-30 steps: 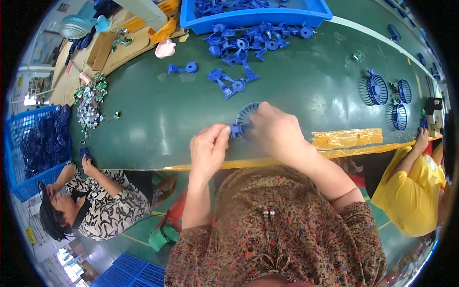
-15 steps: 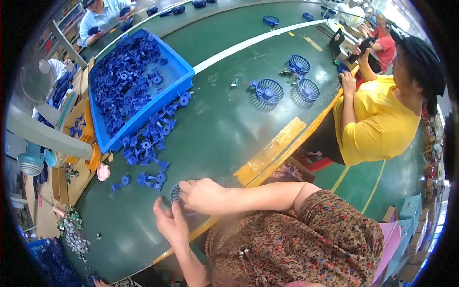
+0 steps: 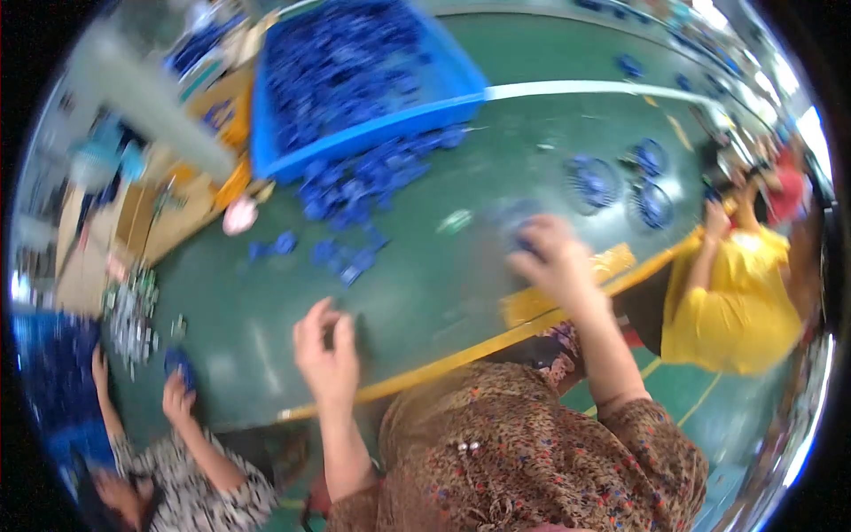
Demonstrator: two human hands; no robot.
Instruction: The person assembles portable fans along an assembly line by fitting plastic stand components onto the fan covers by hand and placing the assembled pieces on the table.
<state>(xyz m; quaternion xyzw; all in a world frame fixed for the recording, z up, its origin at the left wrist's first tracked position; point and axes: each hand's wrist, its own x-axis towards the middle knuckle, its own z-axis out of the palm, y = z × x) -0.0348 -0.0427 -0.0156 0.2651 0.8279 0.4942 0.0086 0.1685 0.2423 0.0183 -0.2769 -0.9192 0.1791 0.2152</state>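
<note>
My right hand [image 3: 557, 257], smeared by motion, reaches out over the green table with its fingers closed on a blue round slatted fan cage [image 3: 519, 222], which is blurred. Ahead of it to the right, several similar cages [image 3: 592, 183] lie on the tabletop. Nearer the front edge, my left hand [image 3: 328, 355] is raised with fingers loosely curved and apart, holding nothing. Loose blue plastic brackets [image 3: 341, 257] lie just beyond it. A small pale green piece [image 3: 455, 222], blurred, lies between these and my right hand.
A large blue tray [image 3: 372, 129] heaped with blue brackets stands at the far left, more brackets spilled before it. Small metallic parts [image 3: 133, 324] are piled at left. A person in patterned clothing [image 3: 217, 479] handles a blue part there; another in yellow [image 3: 736, 301] sits at right.
My right hand has left my left hand and moved right and away with the fan cage. My left hand is now apart. The view has turned, bringing the person at left into sight.
</note>
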